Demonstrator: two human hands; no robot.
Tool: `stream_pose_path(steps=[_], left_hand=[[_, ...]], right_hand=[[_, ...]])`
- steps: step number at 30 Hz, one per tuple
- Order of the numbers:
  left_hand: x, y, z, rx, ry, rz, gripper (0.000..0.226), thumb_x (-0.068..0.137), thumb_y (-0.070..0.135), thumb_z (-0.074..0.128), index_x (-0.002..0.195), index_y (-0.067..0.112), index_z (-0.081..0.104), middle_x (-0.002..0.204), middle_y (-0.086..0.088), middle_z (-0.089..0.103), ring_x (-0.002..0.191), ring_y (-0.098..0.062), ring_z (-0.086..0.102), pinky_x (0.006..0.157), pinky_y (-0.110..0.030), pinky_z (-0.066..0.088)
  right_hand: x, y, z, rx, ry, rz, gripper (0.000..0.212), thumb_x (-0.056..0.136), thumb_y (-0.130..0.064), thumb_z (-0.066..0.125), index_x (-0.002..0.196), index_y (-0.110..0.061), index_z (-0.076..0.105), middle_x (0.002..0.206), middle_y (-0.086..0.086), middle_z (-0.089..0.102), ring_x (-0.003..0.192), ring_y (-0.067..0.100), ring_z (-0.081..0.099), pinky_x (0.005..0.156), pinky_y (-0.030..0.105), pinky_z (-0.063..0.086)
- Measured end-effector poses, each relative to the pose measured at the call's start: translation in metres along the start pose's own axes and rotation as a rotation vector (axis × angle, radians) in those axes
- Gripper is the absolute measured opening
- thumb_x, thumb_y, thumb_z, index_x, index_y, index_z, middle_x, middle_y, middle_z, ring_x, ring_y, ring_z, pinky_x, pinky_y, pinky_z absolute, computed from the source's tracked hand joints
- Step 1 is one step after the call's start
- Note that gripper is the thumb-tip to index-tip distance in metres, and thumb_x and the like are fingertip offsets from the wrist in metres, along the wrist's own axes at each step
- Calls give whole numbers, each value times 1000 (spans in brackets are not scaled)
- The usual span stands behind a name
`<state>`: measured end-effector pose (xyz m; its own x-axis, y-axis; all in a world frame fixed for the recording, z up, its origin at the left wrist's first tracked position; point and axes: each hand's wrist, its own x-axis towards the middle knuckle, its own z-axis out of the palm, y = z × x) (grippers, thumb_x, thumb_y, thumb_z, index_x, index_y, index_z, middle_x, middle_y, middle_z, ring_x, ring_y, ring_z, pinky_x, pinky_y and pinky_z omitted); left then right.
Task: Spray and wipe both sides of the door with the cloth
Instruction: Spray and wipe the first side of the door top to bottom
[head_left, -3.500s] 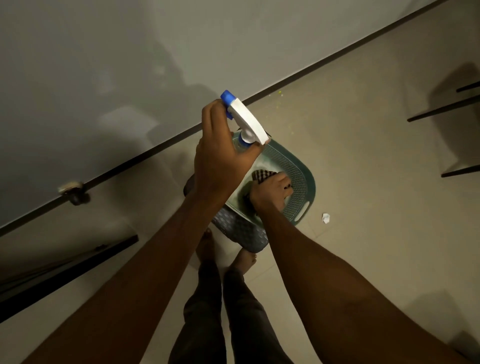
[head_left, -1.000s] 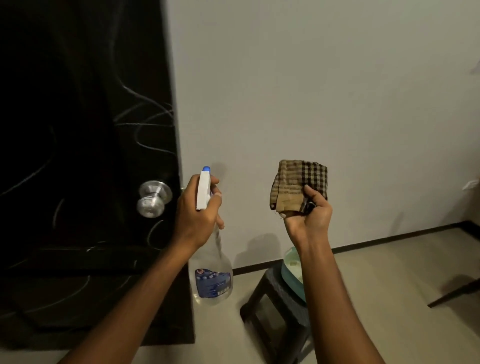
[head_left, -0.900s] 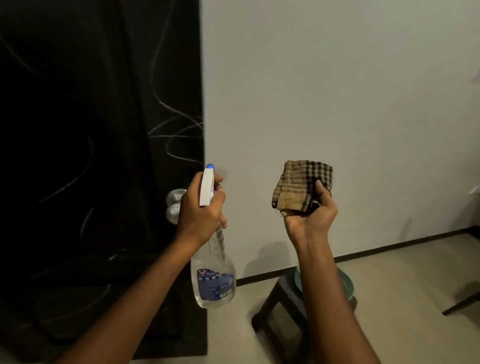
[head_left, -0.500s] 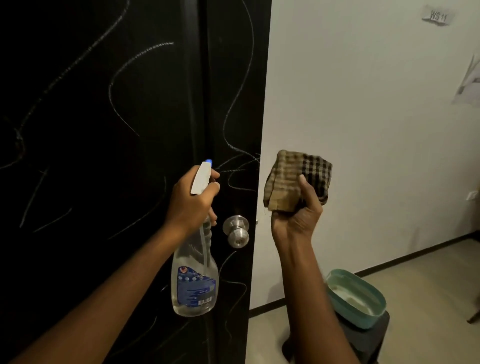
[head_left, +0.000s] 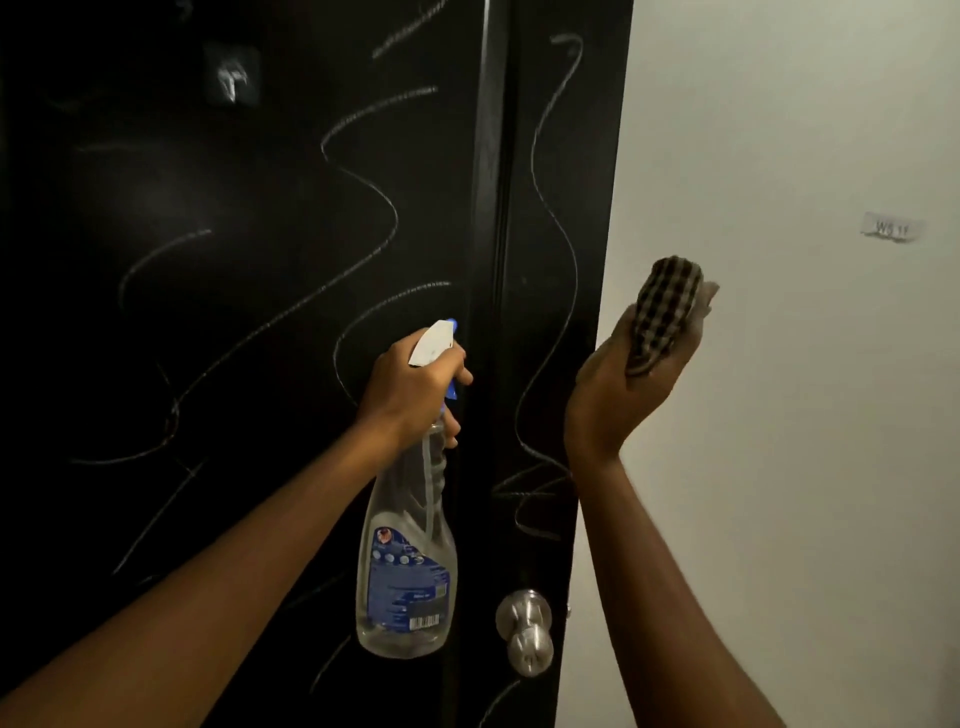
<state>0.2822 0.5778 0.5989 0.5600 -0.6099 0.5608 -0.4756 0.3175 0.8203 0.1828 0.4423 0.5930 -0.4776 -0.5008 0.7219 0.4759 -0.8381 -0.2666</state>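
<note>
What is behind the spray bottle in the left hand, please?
The black door, scrawled with white scribbles, stands behind the spray bottle. The label and the left hand hide whatever marks lie directly behind them.

The 1 head-worn camera looks forward from close at the door (head_left: 249, 322) (wall (head_left: 810, 467) to its right).

The glossy black door (head_left: 234, 322) bears pale grey wavy scrawls. The clear plastic spray bottle (head_left: 410, 566) has a white trigger head, blue nozzle and blue label. The folded fabric cloth (head_left: 661, 312) is checked dark brown and beige. The round metal knob (head_left: 525, 635) is silver.
</note>
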Motion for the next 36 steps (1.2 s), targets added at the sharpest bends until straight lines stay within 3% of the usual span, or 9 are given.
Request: stream_pose_path(steps=[6, 13, 16, 19, 22, 26, 36], left_hand=[[53, 47, -22, 4, -28, 51, 21, 94, 18, 50, 95, 0, 60, 102, -15, 67, 44, -25, 53, 47, -36, 53], [112, 93, -61, -91, -122, 136, 33, 101, 34, 45, 90, 6, 59, 88, -13, 59, 40, -16, 50, 43, -31, 48], [135, 113, -80, -103, -174, 190, 36, 100, 39, 45, 92, 7, 59, 87, -12, 60, 43, -16, 47, 43, -30, 47], [153, 137, -93, -161, -249, 232, 30, 98, 36, 47, 96, 8, 58, 89, -12, 57, 44, -15, 42, 45, -28, 43], [166, 162, -97, -227, -280, 282, 25, 98, 31, 46, 102, 8, 55, 88, -10, 56, 40, -9, 48, 42, -23, 40], [184, 193, -96, -273, -298, 366, 26, 99, 31, 43, 107, 8, 54, 89, -9, 55, 39, -5, 52, 42, -22, 42], [217, 242, -74, -245, -232, 529, 30, 99, 34, 41, 105, 7, 53, 82, -8, 57, 43, -7, 55, 45, -20, 47]], right_hand=[[48, 16, 52, -63, -142, -374, 58, 97, 3, 54, 150, 3, 32, 160, 30, 26, 154, 42, 13, 121, 67, 15], [81, 22, 124, -118, -240, -629, 63, 91, 4, 51, 152, -4, 34, 157, 33, 30, 151, 48, 15, 118, 71, 16], [96, 27, 154, -150, -252, -678, 64, 93, 0, 54, 152, -9, 31, 158, 31, 30, 151, 49, 17, 119, 70, 16], [110, 23, 178, -176, -238, -734, 59, 95, -12, 51, 151, -2, 36, 157, 31, 31, 150, 50, 19, 118, 72, 17], [129, 16, 195, -214, -220, -788, 57, 95, -10, 49, 150, 0, 37, 158, 30, 32, 151, 49, 19, 117, 72, 17], [157, -1, 207, -264, -198, -828, 58, 97, -19, 45, 150, 1, 38, 160, 25, 31, 152, 44, 19, 120, 68, 16], [216, -19, 206, -278, -192, -918, 59, 94, -13, 49, 150, 1, 41, 159, 22, 35, 152, 37, 21, 121, 65, 18]])
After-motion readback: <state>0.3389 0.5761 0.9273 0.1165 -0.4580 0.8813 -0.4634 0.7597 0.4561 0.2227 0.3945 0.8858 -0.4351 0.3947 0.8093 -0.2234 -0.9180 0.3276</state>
